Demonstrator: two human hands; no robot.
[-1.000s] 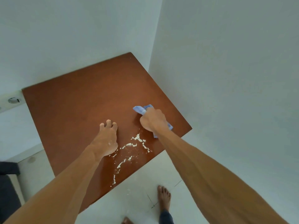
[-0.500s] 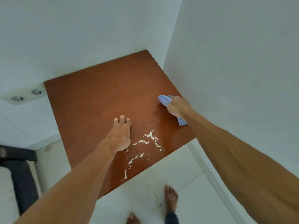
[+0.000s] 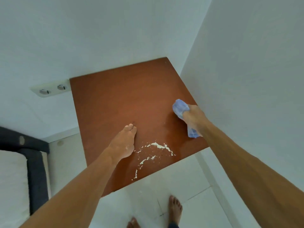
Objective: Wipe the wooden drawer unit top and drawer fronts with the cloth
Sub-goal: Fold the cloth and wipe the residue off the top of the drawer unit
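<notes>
Reddish-brown wooden drawer-unit top [image 3: 125,99], corner-set: left hand [image 3: 123,143] flat on it; right hand [image 3: 194,117] grips crumpled pale-blue cloth [image 3: 179,106], likely soft, light, best held bunched.

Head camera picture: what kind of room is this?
Probably a bedroom corner: a bed with a dark frame at the left, a wooden drawer unit tucked between white walls, a double wall socket beside it.

A square reddish-brown wooden surface [image 3: 123,99] stood in a corner between two walls. The left hand [image 3: 122,143] lay flat near its front middle. The right hand [image 3: 195,118], near the right edge, held a crumpled blue cloth [image 3: 180,107] on it. Between the hands, toward the front, lay scattered white crumbs [image 3: 156,147]. A white double wall socket [image 3: 52,89] sat just left.
</notes>
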